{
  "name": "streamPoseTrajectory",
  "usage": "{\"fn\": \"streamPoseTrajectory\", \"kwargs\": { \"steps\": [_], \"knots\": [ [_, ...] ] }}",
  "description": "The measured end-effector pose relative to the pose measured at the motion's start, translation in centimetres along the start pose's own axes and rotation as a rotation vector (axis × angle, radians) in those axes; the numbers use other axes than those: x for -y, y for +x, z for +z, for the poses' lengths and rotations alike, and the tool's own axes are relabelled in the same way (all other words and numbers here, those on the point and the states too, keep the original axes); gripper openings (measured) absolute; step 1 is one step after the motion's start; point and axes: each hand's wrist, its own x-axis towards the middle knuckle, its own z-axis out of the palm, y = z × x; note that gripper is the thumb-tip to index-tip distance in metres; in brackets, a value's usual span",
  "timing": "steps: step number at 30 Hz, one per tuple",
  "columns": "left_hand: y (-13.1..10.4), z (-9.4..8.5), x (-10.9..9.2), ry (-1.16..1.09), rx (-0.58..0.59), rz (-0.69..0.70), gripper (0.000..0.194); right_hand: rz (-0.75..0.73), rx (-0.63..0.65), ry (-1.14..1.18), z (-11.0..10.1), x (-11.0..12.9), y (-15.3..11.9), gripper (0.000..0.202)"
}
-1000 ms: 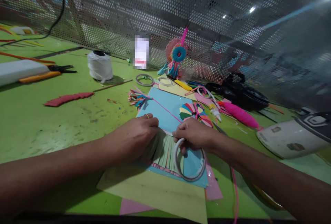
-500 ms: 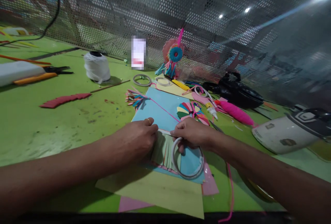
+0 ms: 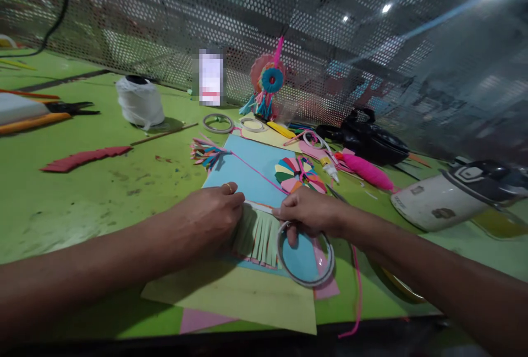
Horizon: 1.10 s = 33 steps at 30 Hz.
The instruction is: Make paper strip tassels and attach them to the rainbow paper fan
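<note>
My left hand point(image 3: 210, 211), a ring on one finger, is closed at the left end of a whitish strip of tape point(image 3: 259, 207); its fingertips are partly hidden. That strip lies along the top edge of a pale green fringed paper point(image 3: 258, 236) with pink-red showing underneath. At the strip's right end, my right hand point(image 3: 313, 211) pinches the tape, and the roll of tape point(image 3: 331, 258) hangs from its fingers. Under the fringe is light blue paper point(image 3: 251, 164). A multicoloured paper rosette point(image 3: 289, 175) sits just beyond my right hand, joined by pink string to a paper tassel point(image 3: 208, 152).
Yellow paper point(image 3: 247, 296) lies at the table's front edge. Left are a white thread spool point(image 3: 140, 101), pliers point(image 3: 74, 108) and red folded paper point(image 3: 86, 159). Behind stand a blurred screen point(image 3: 211, 76) and a paper ornament point(image 3: 270, 79). Pink yarn point(image 3: 367, 171) and a white-black container point(image 3: 445, 197) are right.
The view has shifted slightly, so the scene sits further left. The tape roll has swung a little to the right under my right hand. Both hands keep their hold.
</note>
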Motion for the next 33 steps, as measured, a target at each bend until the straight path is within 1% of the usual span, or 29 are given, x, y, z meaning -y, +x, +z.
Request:
{"fn": "streamPoseTrajectory", "kwargs": {
  "steps": [3, 7, 12, 15, 24, 30, 33],
  "knots": [
    [0.1, -0.1, 0.0, -0.017, -0.005, -0.016, 0.020, -0.010, -0.012, -0.004, -0.1, -0.1, -0.1, 0.033],
    [0.2, -0.3, 0.1, 0.006, -0.002, 0.022, 0.019, -0.024, -0.017, -0.033, -0.4, -0.5, -0.1, 0.033],
    [0.1, 0.2, 0.1, 0.003, -0.097, 0.022, 0.014, 0.012, -0.011, -0.018, -0.9, -1.0, -0.4, 0.037],
    [0.0, 0.4, 0.0, 0.017, -0.118, 0.011, 0.010, 0.015, -0.018, -0.008, -1.1, -1.2, -0.8, 0.036],
    [0.0, 0.7, -0.3, 0.057, -0.070, 0.016, 0.012, 0.042, -0.019, -0.052, -1.3, -1.3, -0.8, 0.038],
    [0.2, 0.7, -0.4, 0.014, -0.011, -0.024, 0.012, 0.055, 0.003, -0.069, -1.5, -1.2, -0.9, 0.039],
    [0.2, 0.6, -0.3, -0.016, -0.004, -0.037, 0.012, 0.052, 0.012, -0.082, -1.5, -1.2, -0.7, 0.036]
  ]
}}
